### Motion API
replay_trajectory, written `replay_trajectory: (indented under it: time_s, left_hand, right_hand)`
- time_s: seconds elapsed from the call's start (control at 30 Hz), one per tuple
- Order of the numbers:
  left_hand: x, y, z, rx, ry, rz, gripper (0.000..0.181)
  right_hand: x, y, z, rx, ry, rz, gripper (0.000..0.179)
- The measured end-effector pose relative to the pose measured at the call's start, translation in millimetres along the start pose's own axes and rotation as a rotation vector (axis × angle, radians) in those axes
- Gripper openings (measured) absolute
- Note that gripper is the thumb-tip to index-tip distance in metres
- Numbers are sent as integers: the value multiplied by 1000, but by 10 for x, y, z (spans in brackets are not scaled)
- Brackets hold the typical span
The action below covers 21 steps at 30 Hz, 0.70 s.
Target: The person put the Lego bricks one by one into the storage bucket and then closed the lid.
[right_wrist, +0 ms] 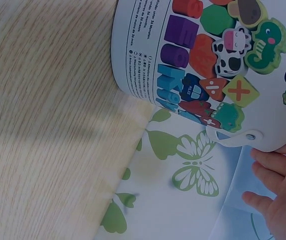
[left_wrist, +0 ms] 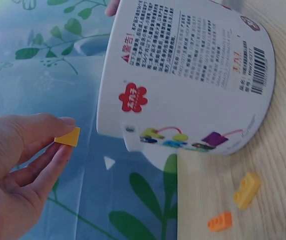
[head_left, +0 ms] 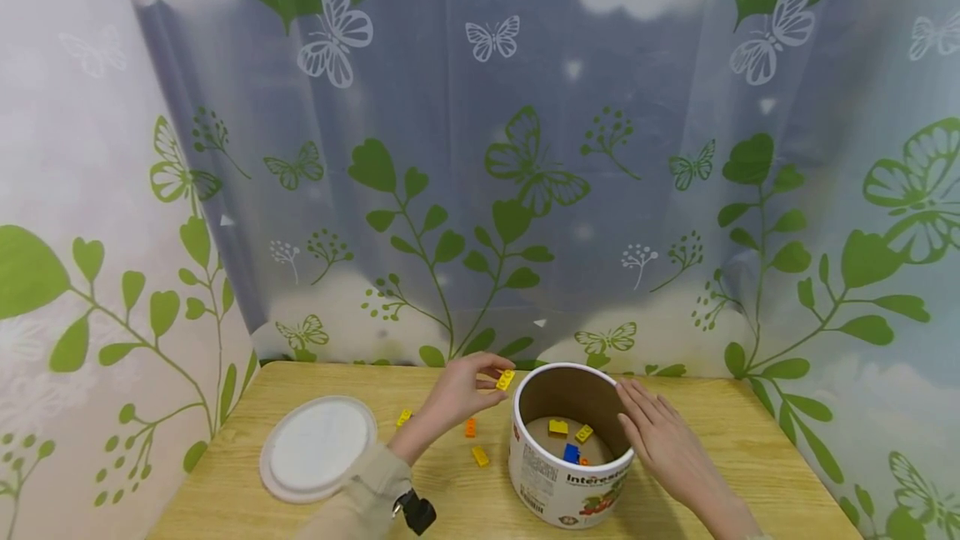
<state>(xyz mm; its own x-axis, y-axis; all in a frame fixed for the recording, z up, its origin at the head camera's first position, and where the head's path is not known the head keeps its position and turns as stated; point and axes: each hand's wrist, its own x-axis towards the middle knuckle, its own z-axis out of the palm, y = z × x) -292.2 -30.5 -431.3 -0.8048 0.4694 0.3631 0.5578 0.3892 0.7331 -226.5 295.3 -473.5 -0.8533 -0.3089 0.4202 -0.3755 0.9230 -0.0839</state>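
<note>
A yellow toy brick [head_left: 506, 380] is pinched between the thumb and fingers of my left hand [head_left: 463, 397], just left of the bucket's rim. The white printed bucket [head_left: 536, 473] stands upright on the table, its top uncovered. Inside it lie several bricks, among them a yellow brick [head_left: 558, 427] and a blue brick [head_left: 572, 453]. My right hand [head_left: 663, 444] rests with straight fingers against the bucket's right side, near the rim. In the left wrist view the pinched yellow brick [left_wrist: 68, 136] shows at the fingertips, apart from the bucket.
On the wooden table [head_left: 420, 498], an orange brick [head_left: 470, 427], a yellow brick [head_left: 480, 457] and another yellow brick [head_left: 405, 417] lie left of the bucket. A round white lid [head_left: 318, 447] lies farther left. A patterned curtain [head_left: 465, 190] hangs behind the table.
</note>
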Motion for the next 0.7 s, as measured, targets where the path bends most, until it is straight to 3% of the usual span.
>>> replay_trajectory:
  time_s: [0.4, 0.7]
  left_hand:
    - [204, 162, 274, -11, -57, -16, 35]
    - [293, 181, 500, 1, -110, -47, 33]
  right_hand:
    - [1, -7, -8, -17, 3, -3, 49]
    - [5, -4, -16, -27, -10, 2, 49]
